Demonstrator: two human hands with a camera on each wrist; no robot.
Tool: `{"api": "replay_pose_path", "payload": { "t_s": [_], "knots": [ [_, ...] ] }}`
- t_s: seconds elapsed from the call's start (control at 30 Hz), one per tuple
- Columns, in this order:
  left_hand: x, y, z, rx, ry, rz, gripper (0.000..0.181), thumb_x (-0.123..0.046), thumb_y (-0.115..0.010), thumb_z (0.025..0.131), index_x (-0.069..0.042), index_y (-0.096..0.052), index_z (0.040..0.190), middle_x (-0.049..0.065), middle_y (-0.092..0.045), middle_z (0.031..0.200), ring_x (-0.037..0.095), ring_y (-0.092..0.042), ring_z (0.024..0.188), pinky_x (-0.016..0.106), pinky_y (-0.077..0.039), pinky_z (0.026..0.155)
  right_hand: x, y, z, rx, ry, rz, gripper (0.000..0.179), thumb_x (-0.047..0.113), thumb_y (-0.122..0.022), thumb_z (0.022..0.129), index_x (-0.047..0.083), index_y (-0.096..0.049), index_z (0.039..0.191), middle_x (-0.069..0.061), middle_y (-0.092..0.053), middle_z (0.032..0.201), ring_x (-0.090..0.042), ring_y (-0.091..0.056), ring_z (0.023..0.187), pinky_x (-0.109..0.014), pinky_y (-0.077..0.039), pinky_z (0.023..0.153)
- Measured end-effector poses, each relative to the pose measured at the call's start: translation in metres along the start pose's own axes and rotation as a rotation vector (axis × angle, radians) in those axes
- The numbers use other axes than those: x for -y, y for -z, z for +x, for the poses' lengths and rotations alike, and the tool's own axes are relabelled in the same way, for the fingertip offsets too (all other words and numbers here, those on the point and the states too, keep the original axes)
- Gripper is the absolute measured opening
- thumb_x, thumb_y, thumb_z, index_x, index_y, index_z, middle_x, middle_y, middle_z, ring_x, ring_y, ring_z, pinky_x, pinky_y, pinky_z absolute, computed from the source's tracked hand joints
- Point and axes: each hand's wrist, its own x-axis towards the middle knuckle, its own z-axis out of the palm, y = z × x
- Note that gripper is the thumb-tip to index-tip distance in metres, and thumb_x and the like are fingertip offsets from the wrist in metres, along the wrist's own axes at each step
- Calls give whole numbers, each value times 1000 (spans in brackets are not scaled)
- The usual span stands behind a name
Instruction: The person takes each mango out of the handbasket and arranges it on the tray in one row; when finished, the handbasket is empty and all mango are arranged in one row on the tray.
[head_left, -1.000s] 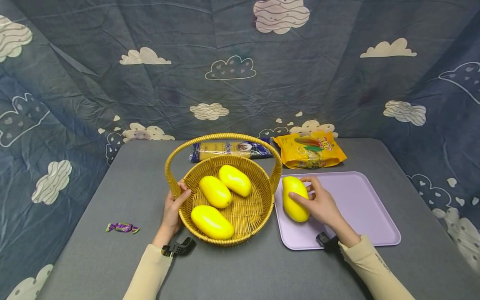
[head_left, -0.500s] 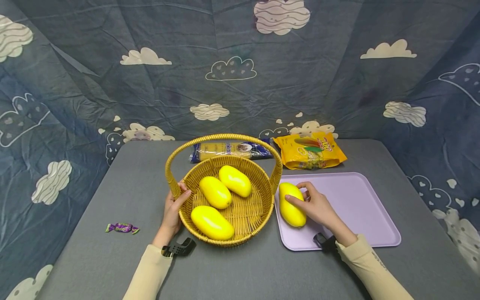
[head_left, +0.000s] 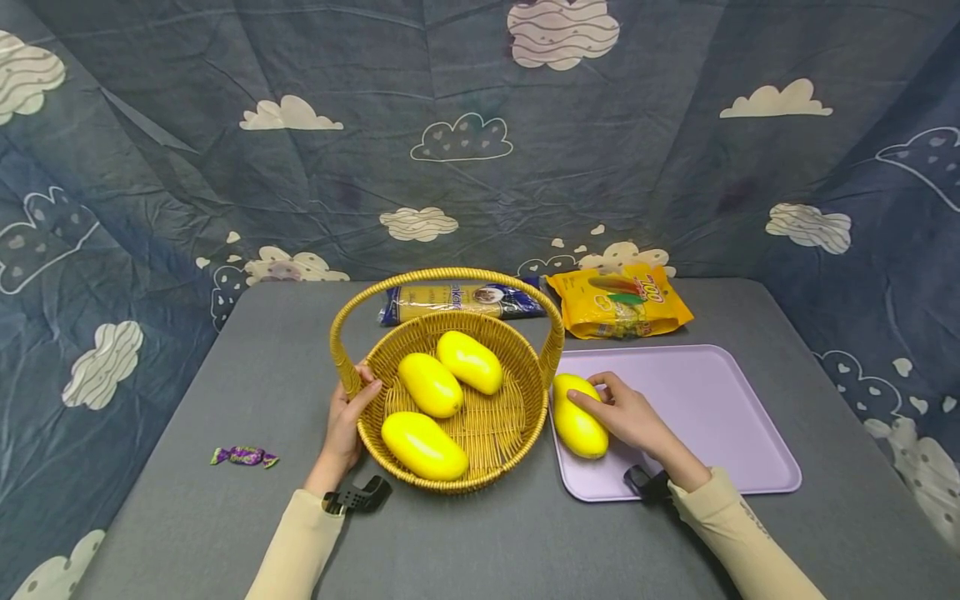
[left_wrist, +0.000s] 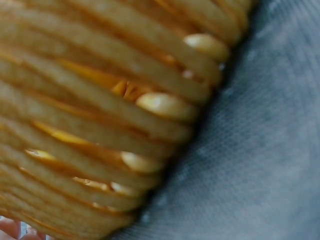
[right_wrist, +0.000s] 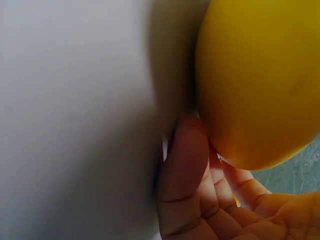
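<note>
A yellow mango (head_left: 579, 419) is at the left side of the lilac tray (head_left: 697, 417), close beside the basket. My right hand (head_left: 628, 417) holds it from the right, thumb across its top. In the right wrist view, fingers (right_wrist: 184, 165) reach in low between the mango (right_wrist: 260, 85) and the pale tray surface. To the left, my left hand (head_left: 347, 421) grips the rim of the woven basket (head_left: 491, 425) near the foot of its handle. Three more yellow mangoes (head_left: 425, 446) lie inside. Only the basket's weave (left_wrist: 100, 115) fills most of the left wrist view.
Behind the basket lies a blue and yellow packet (head_left: 450, 301). An orange-yellow bag (head_left: 621, 302) rests behind the tray. A purple wrapped candy (head_left: 245, 456) lies on the grey table (head_left: 480, 550) at the left. The basket's tall handle (head_left: 450, 273) arches over its bowl.
My right hand and the mango have shifted left and nearer to me, up beside the basket. My left hand and the basket stay in place.
</note>
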Motion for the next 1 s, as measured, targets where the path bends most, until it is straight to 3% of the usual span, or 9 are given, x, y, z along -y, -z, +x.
{"api": "replay_pose_path", "payload": {
  "t_s": [0.13,0.27,0.43,1.0],
  "knots": [
    [0,0,0,1,0,4,14,-1,-57,90,4,-46,97,15,-44,101,20,-44,97,24,-38,82,0,-1,0,27,-20,0,70,60,-54,87,2,-46,126,-10,-53,94,-24,-48,83,-33,-37,65],
    [-1,1,0,3,0,7,12,-1,-57,90,2,-47,97,18,-43,103,27,-41,104,25,-38,86,1,0,0,44,-31,-2,71,59,-54,88,1,-45,128,-11,-52,96,-25,-48,85,-33,-37,66],
    [0,0,0,0,6,10,12,-2,-57,90,2,-48,96,20,-42,103,26,-42,101,25,-38,84,1,1,0,49,-24,-4,70,58,-53,89,1,-45,129,-10,-52,95,-24,-48,84,-33,-36,65],
    [-1,0,0,-1,6,6,26,-2,-57,91,14,-39,101,18,-43,102,21,-43,98,24,-38,83,-2,6,-2,77,-3,33,71,58,-50,91,0,-42,131,-10,-55,94,-20,-52,72,-32,-42,62]
  ]
}}
